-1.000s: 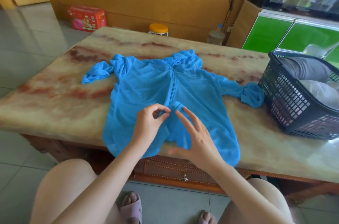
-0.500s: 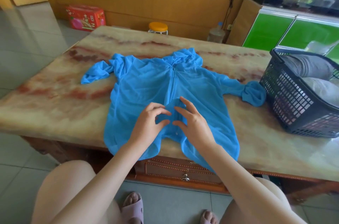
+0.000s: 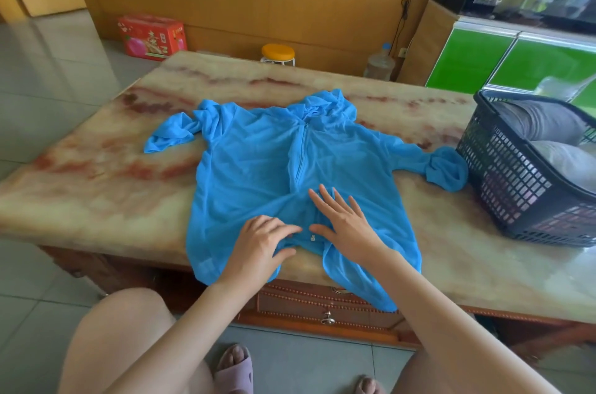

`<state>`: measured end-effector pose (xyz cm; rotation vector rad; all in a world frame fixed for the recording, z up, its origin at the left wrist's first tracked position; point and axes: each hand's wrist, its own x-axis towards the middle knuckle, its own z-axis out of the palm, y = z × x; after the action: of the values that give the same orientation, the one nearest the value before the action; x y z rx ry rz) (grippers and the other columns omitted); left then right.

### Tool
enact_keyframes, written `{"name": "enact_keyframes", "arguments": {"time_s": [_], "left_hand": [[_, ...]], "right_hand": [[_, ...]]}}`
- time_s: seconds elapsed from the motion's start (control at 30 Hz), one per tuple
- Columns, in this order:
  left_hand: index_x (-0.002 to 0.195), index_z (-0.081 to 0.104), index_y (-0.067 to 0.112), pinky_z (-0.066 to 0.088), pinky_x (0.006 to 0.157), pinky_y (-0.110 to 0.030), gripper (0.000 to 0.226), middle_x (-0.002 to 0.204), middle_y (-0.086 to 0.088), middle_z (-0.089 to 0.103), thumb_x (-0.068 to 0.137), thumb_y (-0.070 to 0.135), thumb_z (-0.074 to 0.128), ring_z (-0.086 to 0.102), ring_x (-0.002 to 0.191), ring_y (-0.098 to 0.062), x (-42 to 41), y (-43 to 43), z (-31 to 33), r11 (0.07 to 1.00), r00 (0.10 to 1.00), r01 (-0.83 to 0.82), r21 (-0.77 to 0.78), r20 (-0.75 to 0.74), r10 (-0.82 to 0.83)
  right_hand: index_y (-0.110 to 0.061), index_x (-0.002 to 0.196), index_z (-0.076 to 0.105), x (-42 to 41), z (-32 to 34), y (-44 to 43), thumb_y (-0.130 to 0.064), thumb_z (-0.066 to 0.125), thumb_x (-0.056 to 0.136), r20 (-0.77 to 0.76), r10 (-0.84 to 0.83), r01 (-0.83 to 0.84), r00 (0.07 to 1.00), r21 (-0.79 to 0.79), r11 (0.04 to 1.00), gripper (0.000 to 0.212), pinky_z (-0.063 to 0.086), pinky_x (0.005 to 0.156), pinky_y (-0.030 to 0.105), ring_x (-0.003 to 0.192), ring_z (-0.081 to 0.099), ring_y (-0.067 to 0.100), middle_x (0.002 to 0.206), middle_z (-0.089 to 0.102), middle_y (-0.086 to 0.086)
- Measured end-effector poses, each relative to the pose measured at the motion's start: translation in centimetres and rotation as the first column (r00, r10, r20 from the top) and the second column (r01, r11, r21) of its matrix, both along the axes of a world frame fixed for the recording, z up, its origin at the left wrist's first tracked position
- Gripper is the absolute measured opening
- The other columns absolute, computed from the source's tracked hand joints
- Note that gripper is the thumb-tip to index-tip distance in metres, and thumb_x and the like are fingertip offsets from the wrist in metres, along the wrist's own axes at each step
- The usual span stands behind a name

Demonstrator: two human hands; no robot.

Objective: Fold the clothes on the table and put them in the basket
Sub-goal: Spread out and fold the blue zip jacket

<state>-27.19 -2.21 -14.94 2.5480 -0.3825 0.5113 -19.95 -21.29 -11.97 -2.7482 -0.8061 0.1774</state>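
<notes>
Blue jacket (image 3: 258,174): front up, zip closed, spread at the near edge of the table (image 3: 96,193); hem hangs over the edge; hood at the far end; both sleeves bunched, not yet laid straight.

Right hand (image 3: 345,222): flat on the front panel beside the zip, fingers straight and spread, holding nothing; likely smoothing the cloth for folding.

Left hand (image 3: 258,245): rests on the gathered hem by the zip pull, fingers lightly bent; no clear pinch.

Basket (image 3: 516,193): on the table at the person's right, grey clothes (image 3: 541,122) inside; the jacket's cuff lies just beside its wall and may crowd the sleeve fold.

Beyond the table: red box (image 3: 151,37); stool (image 3: 278,53); water bottle (image 3: 380,63).
</notes>
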Motion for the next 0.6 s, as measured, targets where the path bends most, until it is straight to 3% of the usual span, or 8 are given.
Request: {"name": "enact_keyframes", "arguments": {"time_s": [0.17,0.33,0.6], "left_hand": [[0.071,0.069,0.026,0.029,0.077,-0.022,0.008,0.071,0.014,0.059,0.068,0.030,0.075,0.044,0.082,-0.006,0.9,-0.9,0.5,1.000,0.998,-0.006,0.001,0.066,0.006],[0.072,0.067,0.027,0.029,0.083,-0.019,0.017,0.075,0.017,0.060,0.079,0.039,0.058,0.047,0.087,-0.005,-1.3,-1.7,1.8,0.991,0.990,0.112,-0.066,0.098,-0.105],[0.076,0.069,0.029,0.027,0.087,-0.015,0.014,0.075,0.019,0.058,0.082,0.039,0.061,0.049,0.087,-0.003,-6.7,-2.6,1.5,0.974,0.970,0.225,-0.014,0.095,-0.223]], "right_hand": [[-0.034,0.152,0.002,0.3,0.1,0.3,-0.047,0.040,0.098,-0.058,0.003,-0.002,0.998,0.021,1.000,0.067,0.000,0.120,0.035,0.147,-0.006,0.013,0.160,-0.004,-0.009],[-0.034,0.152,0.005,0.8,0.5,0.6,-0.049,0.041,0.097,-0.094,-0.005,0.007,0.996,0.027,1.000,0.067,0.005,0.120,0.036,0.147,-0.004,0.014,0.160,-0.002,-0.009],[-0.033,0.151,0.002,-0.3,0.9,1.0,-0.055,0.043,0.093,-0.109,0.051,-0.055,0.993,-0.039,0.998,0.075,-0.004,0.119,0.039,0.146,-0.012,0.013,0.160,-0.005,-0.008]]}}
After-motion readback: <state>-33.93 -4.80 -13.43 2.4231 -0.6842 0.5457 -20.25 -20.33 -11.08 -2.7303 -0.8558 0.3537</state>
